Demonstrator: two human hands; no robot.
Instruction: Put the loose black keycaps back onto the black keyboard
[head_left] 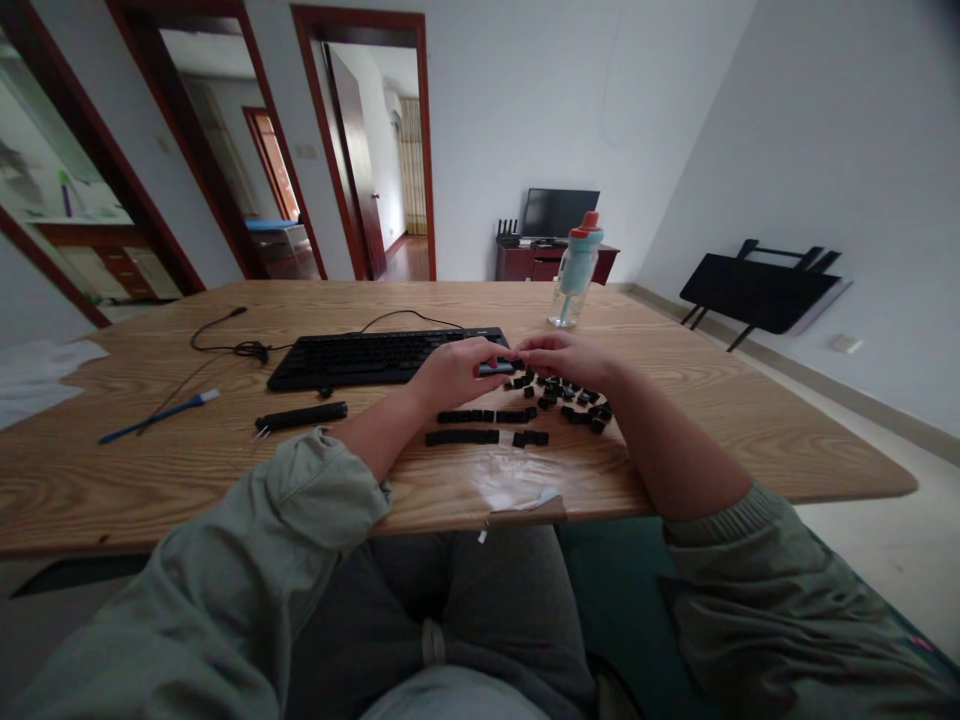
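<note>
A black keyboard (360,358) lies across the table, with my hands over its right end. My left hand (463,370) has its forefinger stretched out and the thumb apart below it; part of the keyboard shows in the gap. My right hand (566,358) is closed, its fingertips pressed together and meeting the left forefinger. Anything in that pinch is too small to make out. Under and in front of my right hand lie several loose black keycaps (551,392). Nearer me are two rows of keycaps, a farther row (480,415) and a nearer row (461,437).
A black-handled tool with metal prongs (300,415) and a blue brush (161,417) lie left of the keycaps. The keyboard's cable (251,349) is bundled at the far left. Behind my right hand stands a water bottle (576,275). Clear tape (517,480) covers the near table edge.
</note>
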